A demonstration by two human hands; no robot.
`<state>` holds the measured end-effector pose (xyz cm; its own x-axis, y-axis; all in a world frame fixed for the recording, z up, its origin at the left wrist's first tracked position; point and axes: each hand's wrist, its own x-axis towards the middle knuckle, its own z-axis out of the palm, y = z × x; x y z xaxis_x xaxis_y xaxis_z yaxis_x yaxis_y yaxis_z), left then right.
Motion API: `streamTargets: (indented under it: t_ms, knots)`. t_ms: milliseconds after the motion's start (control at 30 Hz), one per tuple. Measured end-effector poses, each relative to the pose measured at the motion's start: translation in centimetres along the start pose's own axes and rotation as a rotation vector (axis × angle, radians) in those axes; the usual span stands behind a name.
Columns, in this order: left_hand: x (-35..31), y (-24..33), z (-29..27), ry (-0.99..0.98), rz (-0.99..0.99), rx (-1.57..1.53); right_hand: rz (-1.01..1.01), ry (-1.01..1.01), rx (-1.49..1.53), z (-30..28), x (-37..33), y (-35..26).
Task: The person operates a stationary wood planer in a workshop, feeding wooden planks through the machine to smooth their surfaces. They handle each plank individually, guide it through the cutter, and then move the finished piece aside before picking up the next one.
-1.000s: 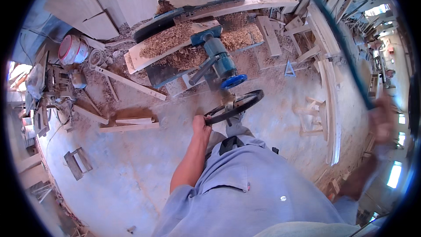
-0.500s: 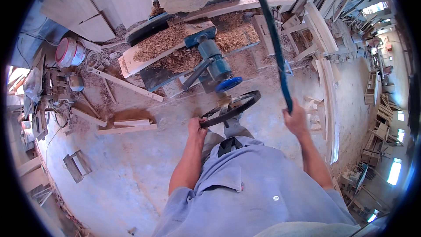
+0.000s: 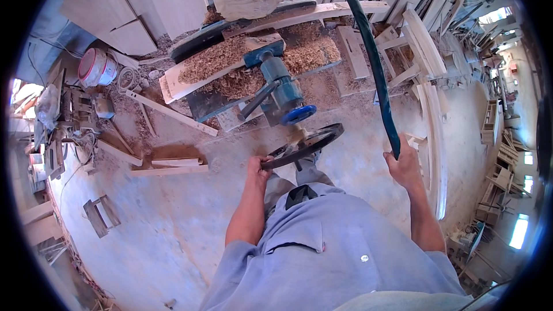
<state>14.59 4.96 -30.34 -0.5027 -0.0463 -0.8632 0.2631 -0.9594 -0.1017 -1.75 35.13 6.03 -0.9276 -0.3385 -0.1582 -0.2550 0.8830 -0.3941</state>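
Note:
My left hand (image 3: 259, 168) is closed round the rim of a large dark handwheel (image 3: 308, 145), low in front of my waist. Off to the right, my right hand (image 3: 405, 166) grips a long dark green lever (image 3: 380, 75) near its lower end; the lever bends away upward past the top edge of the view. Beyond the handwheel stands a green machine part (image 3: 280, 83), a tailstock-like cylinder with a smaller blue handwheel (image 3: 298, 115) at its near end. Wood shavings (image 3: 230, 75) heap around it, over a pale board (image 3: 178, 83).
A long curved beam (image 3: 328, 10) spans the back of the machine. Curved wooden pieces (image 3: 431, 138) stand at the right. At the left are a white and red bucket (image 3: 98, 68), a drilled wooden strip (image 3: 173, 114) and a small wooden frame (image 3: 101, 216) on the floor.
My right hand and the lever's lower end have swung to the right and a little toward me. The dark handwheel appears slightly turned, with my left hand still on its rim.

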Motion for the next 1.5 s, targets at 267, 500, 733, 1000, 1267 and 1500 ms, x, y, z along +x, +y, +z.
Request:
streamTargets:
  t_ms: [267,500,733,1000,1267,1500]
  knots:
    - [-6.1,-2.0,4.0,0.164,0.323,0.241,0.034,-0.008,0.058,-4.6,-1.9,-4.3]
    - [-8.8,-4.1,7.3,0.400,0.449,0.330,-0.073,0.035,-0.006,2.0,-0.5,-0.9]
    - [-9.7,-4.3,9.0,0.452,0.442,0.278,-0.058,0.087,0.011,12.4,2.8,3.6]
    - [-7.1,-2.8,5.0,0.293,0.338,0.264,-0.029,0.062,-0.054,-8.7,-3.0,-7.0]
    - [-5.4,-2.0,4.0,0.171,0.242,0.247,0.082,0.025,0.146,-8.5,-2.6,-6.6]
    - [3.4,0.7,-2.6,-0.072,-0.202,0.047,-0.015,-0.013,0.060,1.4,0.9,0.0]
